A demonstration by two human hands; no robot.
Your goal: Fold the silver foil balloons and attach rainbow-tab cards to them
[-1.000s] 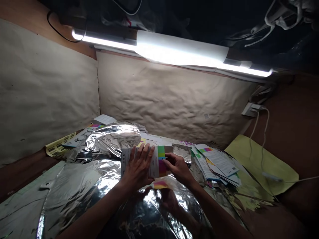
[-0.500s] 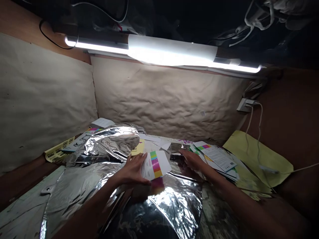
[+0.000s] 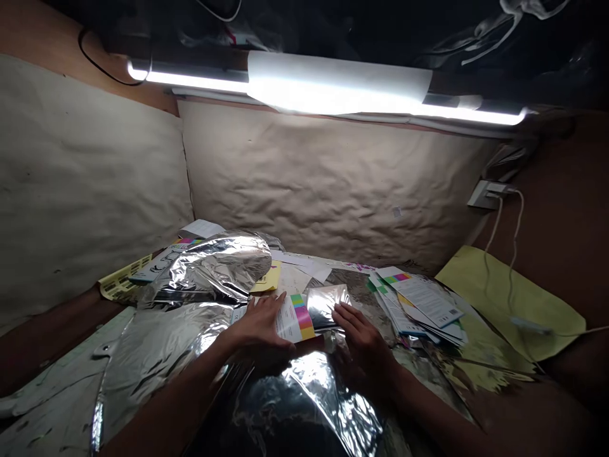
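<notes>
A white printed card or flat box (image 3: 287, 322) with a band of coloured stripes lies on a large sheet of shiny silver foil (image 3: 311, 381). My left hand (image 3: 259, 324) is on its left part, thumb at the near edge and fingers towards the far edge. A foil flap (image 3: 326, 303) is folded over beside the stripes, covering the card's right end. My right hand (image 3: 361, 336) has its fingers closed together on the flap's right edge; its thumb is mostly hidden. A foil roll or bunched film (image 3: 223, 263) lies behind my left hand.
Printed leaflets (image 3: 423, 301) are piled to the right, near yellow paper (image 3: 504, 295). A yellow label sheet (image 3: 124, 277) and another person's forearm (image 3: 52, 324) are at the left. A wall socket with cables (image 3: 490, 193) and a lit tube lamp (image 3: 333, 95) are above.
My right hand has moved left and towards me, bringing a foil flap over the card's right end. The left hand still holds the card. The view has shifted slightly.
</notes>
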